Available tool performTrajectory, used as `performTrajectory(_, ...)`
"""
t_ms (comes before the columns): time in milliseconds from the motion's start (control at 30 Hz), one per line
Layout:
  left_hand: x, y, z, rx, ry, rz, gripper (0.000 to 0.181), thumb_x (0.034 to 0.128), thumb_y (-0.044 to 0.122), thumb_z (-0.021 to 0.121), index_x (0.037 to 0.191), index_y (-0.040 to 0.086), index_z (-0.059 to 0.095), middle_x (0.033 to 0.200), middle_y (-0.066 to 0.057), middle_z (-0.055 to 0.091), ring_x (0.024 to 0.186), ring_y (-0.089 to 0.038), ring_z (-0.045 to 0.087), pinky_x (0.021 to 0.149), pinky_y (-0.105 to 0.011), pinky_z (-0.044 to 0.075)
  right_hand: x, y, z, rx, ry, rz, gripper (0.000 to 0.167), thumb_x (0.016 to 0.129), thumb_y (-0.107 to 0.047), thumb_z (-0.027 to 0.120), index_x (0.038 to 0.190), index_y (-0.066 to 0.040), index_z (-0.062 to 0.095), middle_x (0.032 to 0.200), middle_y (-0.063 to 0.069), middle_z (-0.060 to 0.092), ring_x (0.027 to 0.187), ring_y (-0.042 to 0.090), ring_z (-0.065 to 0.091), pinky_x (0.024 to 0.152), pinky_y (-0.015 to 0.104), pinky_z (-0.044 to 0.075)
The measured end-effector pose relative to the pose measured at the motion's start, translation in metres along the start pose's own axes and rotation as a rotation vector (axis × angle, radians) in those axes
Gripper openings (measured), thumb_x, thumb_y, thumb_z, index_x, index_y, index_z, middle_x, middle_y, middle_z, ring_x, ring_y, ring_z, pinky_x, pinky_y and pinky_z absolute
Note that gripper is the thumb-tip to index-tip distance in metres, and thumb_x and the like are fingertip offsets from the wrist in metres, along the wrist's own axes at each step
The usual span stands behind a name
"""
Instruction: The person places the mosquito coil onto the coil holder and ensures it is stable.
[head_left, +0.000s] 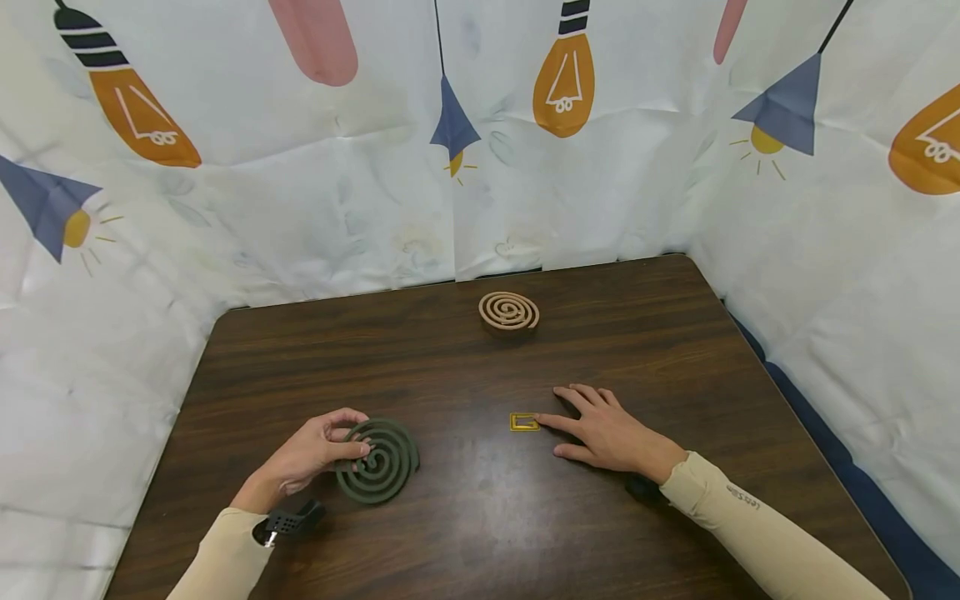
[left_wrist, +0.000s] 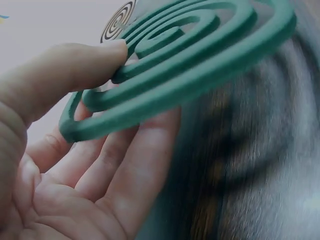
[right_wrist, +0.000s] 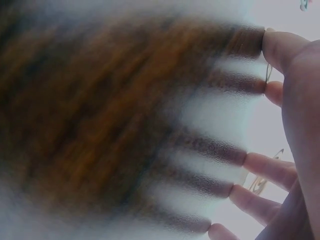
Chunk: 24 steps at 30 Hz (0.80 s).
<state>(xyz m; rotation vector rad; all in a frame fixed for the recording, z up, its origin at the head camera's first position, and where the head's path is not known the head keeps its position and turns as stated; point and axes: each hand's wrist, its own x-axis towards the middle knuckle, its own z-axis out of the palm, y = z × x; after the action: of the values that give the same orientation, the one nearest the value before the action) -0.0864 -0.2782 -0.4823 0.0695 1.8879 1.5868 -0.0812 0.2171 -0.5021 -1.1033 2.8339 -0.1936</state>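
My left hand (head_left: 315, 450) pinches a dark green spiral coil (head_left: 380, 461) at its left edge, above the table's left half. In the left wrist view the thumb of the left hand (left_wrist: 90, 125) lies on top of the green coil (left_wrist: 200, 75) and the fingers are beneath it. A small flat yellow rectangular piece (head_left: 524, 422) lies on the table, its right edge touched by the index finger of my right hand (head_left: 611, 433). The right hand (right_wrist: 270, 175) has spread fingers, with the fingertips on the tabletop.
A tan spiral coil (head_left: 509, 311) stands raised near the far edge of the dark wooden table (head_left: 360, 358). White printed cloth (head_left: 337, 192) hangs behind the table and on both sides. Dark blue fabric (head_left: 825, 442) shows beyond the right edge.
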Motion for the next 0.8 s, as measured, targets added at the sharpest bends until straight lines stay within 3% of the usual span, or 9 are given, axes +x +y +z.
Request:
performTrajectory(133,0.004,-0.002,0.003,-0.025,0.027,0.003,0.050,0.0950,0.009,0.074,0.135,-0.001,0.047,0.097,0.004,0.077,0.085,-0.011,0.075,0.076,-0.030,0.065,0.000,0.001,0.002,-0.004,-0.002,0.000,0.057,0.102,-0.059,0.054,0.156,-0.042,0.044,0.162,0.014,0.041,0.148,0.038,0.041,0.107,0.066,0.044)
performTrajectory(433,0.011,-0.002,0.012,-0.075,0.153,0.029,0.049,0.0949,0.007,0.074,0.135,-0.002,0.048,0.092,0.006,0.074,0.078,-0.009,0.073,0.071,-0.026,0.064,0.000,0.001,0.002,-0.004,-0.002,0.000,0.057,0.102,-0.059,0.054,0.155,-0.042,0.044,0.162,0.014,0.041,0.147,0.038,0.041,0.107,0.065,0.044)
performTrajectory(800,0.021,-0.003,0.022,-0.093,0.165,0.029,0.044,0.0948,0.006,0.074,0.130,0.000,0.048,0.092,0.005,0.076,0.078,-0.009,0.073,0.071,-0.026,0.064,0.000,0.001,0.002,-0.018,-0.003,0.006,0.057,0.102,-0.060,0.054,0.155,-0.043,0.045,0.162,0.014,0.041,0.147,0.038,0.041,0.106,0.064,0.044)
